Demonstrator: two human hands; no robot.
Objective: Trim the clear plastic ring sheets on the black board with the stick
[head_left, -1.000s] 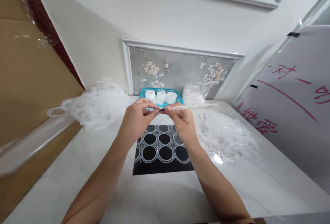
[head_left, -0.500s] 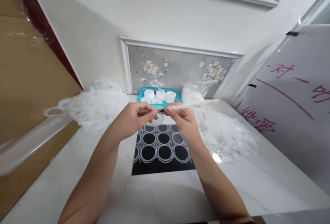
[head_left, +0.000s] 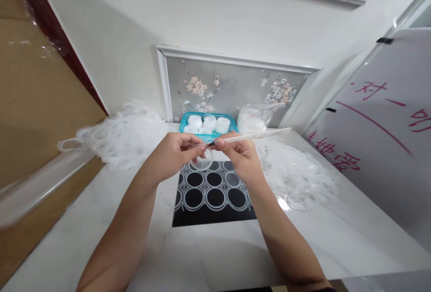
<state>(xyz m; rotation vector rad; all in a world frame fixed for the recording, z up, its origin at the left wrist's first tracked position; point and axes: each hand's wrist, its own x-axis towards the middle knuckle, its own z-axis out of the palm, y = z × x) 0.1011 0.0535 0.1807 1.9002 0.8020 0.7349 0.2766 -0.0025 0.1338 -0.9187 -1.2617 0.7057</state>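
My left hand (head_left: 177, 152) pinches a translucent plastic ring (head_left: 203, 169) between thumb and fingertips. The ring hangs below those fingers, above a black mat (head_left: 215, 217). In my right hand (head_left: 240, 152) is a slim white-handled tool (head_left: 266, 134) with a dark pointed tip. Its tip meets the ring's upper edge at the left fingertips; the exact contact is too small to tell. On the mat lie rows of similar rings (head_left: 194, 208), partly covered by both arms.
A blue basket (head_left: 182, 127) with several white stacked rolls stands at the wall. Loose rings (head_left: 131, 137) are heaped at left, and clear plastic pieces (head_left: 299, 177) lie piled at right. A clear bag (head_left: 254, 120) sits beside the basket. A whiteboard (head_left: 380, 148) leans at right, cardboard (head_left: 40, 103) at left.
The ring has tipped and now shows more of its round face beneath the left fingers. The tool's handle has shifted slightly to the right.
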